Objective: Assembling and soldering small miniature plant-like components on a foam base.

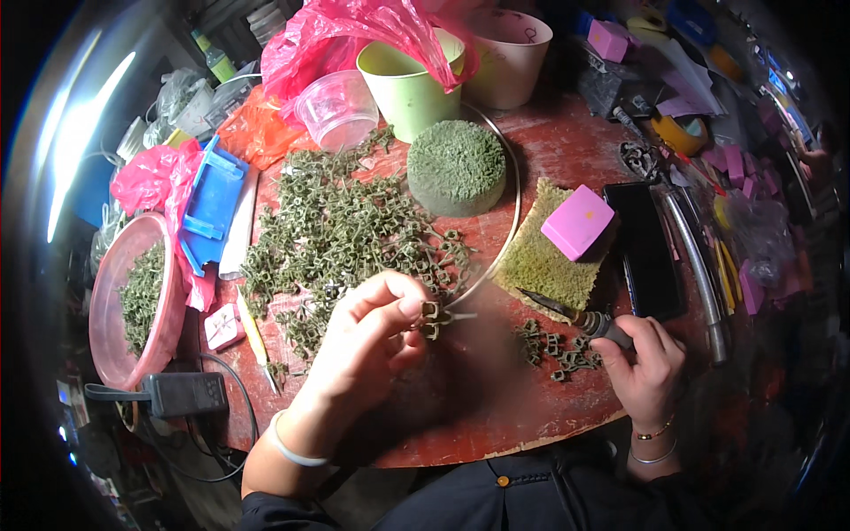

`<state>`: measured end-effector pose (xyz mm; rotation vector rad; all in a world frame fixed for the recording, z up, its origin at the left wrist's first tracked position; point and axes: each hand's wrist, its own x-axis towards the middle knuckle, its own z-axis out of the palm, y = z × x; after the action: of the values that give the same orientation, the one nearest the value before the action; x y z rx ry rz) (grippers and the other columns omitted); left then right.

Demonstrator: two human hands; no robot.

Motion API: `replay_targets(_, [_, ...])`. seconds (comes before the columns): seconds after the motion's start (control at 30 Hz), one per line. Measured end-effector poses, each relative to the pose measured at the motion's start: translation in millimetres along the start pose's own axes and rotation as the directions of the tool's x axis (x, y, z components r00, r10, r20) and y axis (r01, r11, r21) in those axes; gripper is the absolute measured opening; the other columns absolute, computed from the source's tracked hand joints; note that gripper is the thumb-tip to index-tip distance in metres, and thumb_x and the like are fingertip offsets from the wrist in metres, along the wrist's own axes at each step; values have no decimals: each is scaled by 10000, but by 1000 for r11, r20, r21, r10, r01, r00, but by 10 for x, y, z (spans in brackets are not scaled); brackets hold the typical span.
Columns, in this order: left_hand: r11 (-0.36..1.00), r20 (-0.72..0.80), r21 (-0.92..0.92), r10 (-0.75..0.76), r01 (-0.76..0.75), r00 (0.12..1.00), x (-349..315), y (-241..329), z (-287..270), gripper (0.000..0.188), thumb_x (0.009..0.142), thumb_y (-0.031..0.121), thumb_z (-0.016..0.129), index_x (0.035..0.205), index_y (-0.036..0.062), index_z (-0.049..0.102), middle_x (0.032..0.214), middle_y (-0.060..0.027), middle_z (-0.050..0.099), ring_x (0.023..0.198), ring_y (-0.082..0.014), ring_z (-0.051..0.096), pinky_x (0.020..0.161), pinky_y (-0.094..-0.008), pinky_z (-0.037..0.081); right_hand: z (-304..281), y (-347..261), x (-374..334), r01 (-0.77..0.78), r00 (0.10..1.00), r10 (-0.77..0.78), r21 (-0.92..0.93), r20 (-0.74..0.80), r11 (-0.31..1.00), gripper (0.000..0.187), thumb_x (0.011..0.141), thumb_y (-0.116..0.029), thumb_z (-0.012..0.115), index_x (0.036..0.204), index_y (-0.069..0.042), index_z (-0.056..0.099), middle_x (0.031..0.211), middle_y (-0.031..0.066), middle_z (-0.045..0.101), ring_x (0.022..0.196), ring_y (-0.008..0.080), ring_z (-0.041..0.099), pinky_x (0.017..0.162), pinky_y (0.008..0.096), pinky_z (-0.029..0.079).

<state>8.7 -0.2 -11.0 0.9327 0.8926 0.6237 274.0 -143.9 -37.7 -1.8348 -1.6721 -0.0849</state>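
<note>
1. Bkgd: dim, cluttered room w/ a worn red tabletop (567, 137); landmark on it = a round green block w/ a rough top (456, 168).
2. Behind block, a bit to its left: a pale-green plastic bucket (403, 93). Left of block, reaching nearer the wearer: a loose heap of small dark-green branched parts (341, 226).
3. L hand (367, 332), nearer the wearer than block & to its left, pinches one small dark-green squarish part (432, 319) b/w thumb & fingers. That part looks raised off the table, toward the wearer from block, slightly left.
4. R hand (648, 363), well right of block & nearer the wearer, is wrapped round the grip of a slim pointed dark-handled tool (577, 317). Hands well apart.
5. Also right of block, toward the wearer: a rough yellow-green mat (540, 261) w/ a pink rectangular block (578, 223) on it; farther that way, a small dark-green cluster (567, 354).
6. Handling (my guess): part is v. light, stiff, matte so prob. not slippery; thin prongs may snap. Best grip = chunky squarish body, gentle pinch, prongs free. Exact material: can't tell.
</note>
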Motion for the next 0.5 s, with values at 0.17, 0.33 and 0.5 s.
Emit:
replay_targets(0.17, [928,161,-337,-108,158,981,40,-55,-48,146,946,200,584,1002,66,575,884,-22,585,695,-81,500,481,-196,353,-18,-16,5,6,999,-8,-62,-37,998,307,802,-243,823,912,-34,625,683,78,557,531,260,553,484,358,423])
replay_targets(0.33, [880,240,-404,-161,250,957,52,-11,-39,180,944,216,506,1003,52,555,1022,-168,588,678,-124,494,406,-197,355,16,1,5,7,999,-11,-87,-36,996,300,809,-235,818,912,-31,623,679,81,548,529,263,546,484,364,416])
replay_targets(0.5, [904,333,-350,-125,246,935,60,-76,-56,132,952,200,535,971,71,558,985,-136,671,708,-153,636,463,-220,424,32,27,-7,-26,997,22,-50,-72,998,283,819,-216,813,911,-26,625,684,90,550,530,267,545,483,365,417])
